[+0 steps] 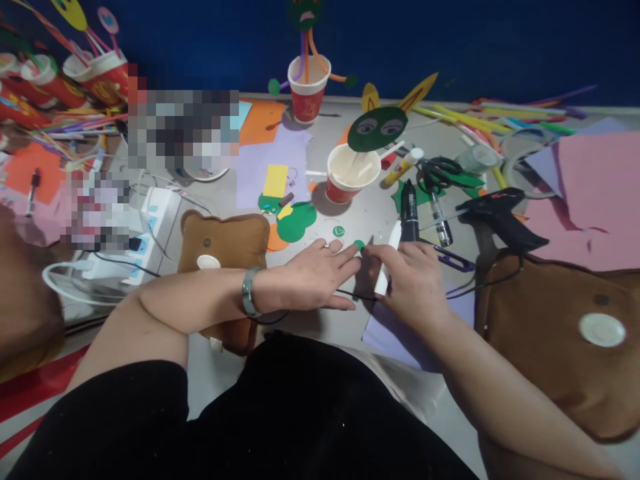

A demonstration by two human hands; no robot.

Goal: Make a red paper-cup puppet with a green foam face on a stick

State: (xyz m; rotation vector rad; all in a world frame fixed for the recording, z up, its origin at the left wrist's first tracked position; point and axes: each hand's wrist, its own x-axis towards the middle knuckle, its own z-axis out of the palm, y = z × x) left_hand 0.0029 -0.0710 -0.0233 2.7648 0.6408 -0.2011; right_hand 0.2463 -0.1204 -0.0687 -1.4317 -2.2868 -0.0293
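1. Lying palm down on the tabletop (365,217) with the left hand (305,277), fingers long and close together; grip flat and slack, closed on nothing, only the fingertips reaching a small green disc (359,245).
2. Meeting that disc from the opposite side with the right hand (413,280), thumb and forefinger drawn to a point against it. Cannot tell which fingers actually pinch the disc and which only touch.
3. Also closed, in the right grip, around a white stick (389,260), held aslant across the palm with its upper end poking out past the knuckles.
4. Between the two grips, right at the meeting fingertips: the green disc, low over the tabletop.
5. Just beyond the right grip: a black marker (409,210), upright in the view and nearly touching the stick's upper end.
6. Farther out from the right grip, on its outer side: a black glue gun (495,210), and past the marker, scissors (440,170).
7. Just beyond the left grip's fingertips: a small green round sticker (339,231), then a larger green cutout (296,222).
8. Well beyond both grips: a red paper cup (347,173) with a green mask (377,128) above it.
9. Under the right wrist: a sheet of purple paper (395,333).
10. Beneath both grips, running across: a thin black cord (350,293).
11. Behind the left wrist: a brown pouch (225,243); outside the right forearm, a second brown pouch (555,333).
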